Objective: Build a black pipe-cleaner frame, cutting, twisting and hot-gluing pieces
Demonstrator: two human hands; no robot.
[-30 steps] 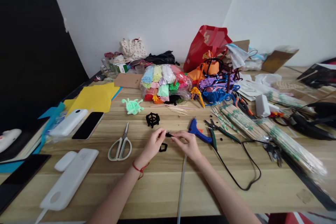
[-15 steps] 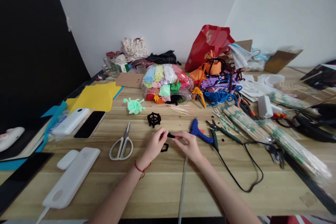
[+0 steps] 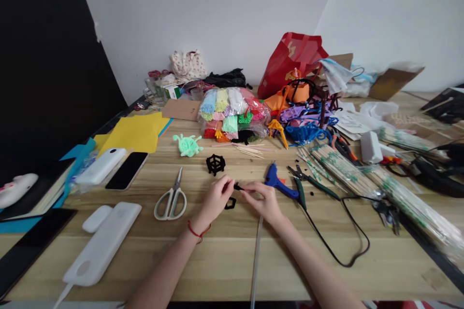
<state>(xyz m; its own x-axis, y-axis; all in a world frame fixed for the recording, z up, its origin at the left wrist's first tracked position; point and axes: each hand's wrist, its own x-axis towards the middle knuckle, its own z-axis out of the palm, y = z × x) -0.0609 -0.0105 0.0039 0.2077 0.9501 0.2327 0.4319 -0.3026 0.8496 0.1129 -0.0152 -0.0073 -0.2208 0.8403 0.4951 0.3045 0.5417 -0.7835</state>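
Between my two hands is a short black pipe cleaner piece (image 3: 238, 187). My left hand (image 3: 220, 198) pinches its left end, and my right hand (image 3: 263, 200) pinches the right end. Just below the fingers lies a small black hexagon ring (image 3: 230, 203), partly covered by my left hand. A black open-frame pipe cleaner shape (image 3: 215, 164) stands beyond my left hand. Right of my right hand, a blue glue gun (image 3: 279, 181) rests on its side. White-handled scissors (image 3: 171, 200) lie to the left.
A grey rod (image 3: 257, 256) lies below my right hand. Green-handled pliers (image 3: 313, 183) and a black cable (image 3: 328, 246) are at right. Farther back are a mint-green fuzzy piece (image 3: 187, 145) and a bag of coloured pipe cleaners (image 3: 232, 113). A phone (image 3: 126, 170) lies at left.
The whole view has shifted slightly, so things appear a little farther right. Both hands keep their pinch on the black piece, with its angle slightly altered.
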